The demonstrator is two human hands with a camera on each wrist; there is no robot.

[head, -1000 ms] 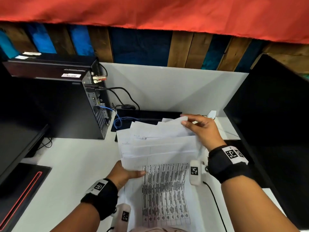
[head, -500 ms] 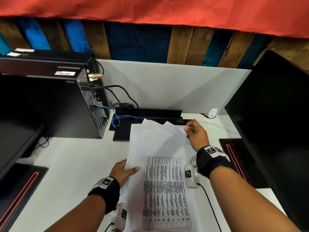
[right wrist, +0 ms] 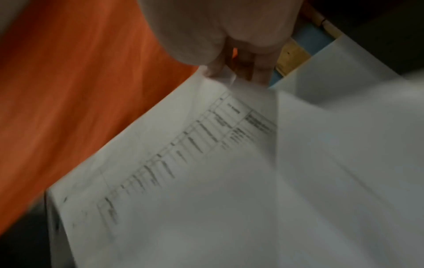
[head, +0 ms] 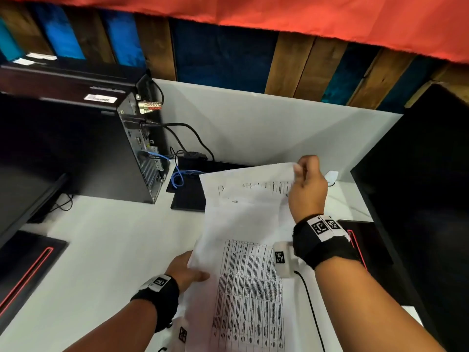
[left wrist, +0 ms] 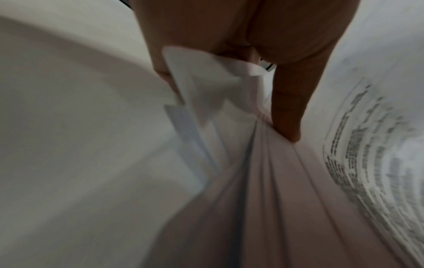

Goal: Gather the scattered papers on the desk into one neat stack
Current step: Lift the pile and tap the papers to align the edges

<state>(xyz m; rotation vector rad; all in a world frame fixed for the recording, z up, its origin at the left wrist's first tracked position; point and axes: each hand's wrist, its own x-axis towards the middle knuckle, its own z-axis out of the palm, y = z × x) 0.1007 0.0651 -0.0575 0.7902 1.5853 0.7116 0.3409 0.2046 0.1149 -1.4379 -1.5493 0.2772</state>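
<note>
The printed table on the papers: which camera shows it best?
The head view: the printed table lies whole and fairly sharp. The left wrist view catches only its blurred edge, the right wrist view another sheet's blurred rows.

White sheets, black gear, orange cloth over blue and brown boards

The papers [head: 243, 224] are white, the top one printed with a dense black table of small text; the bench [head: 101, 250] and partition [head: 253, 128] behind are white too. The computer tower [head: 76, 148] is black with a light blue cable [head: 177, 174], the wristbands [head: 324, 247] black with white, black-patterned tags. Orange fabric [head: 279, 13] hangs above a wall of blue and brown planks [head: 223, 54].
</note>
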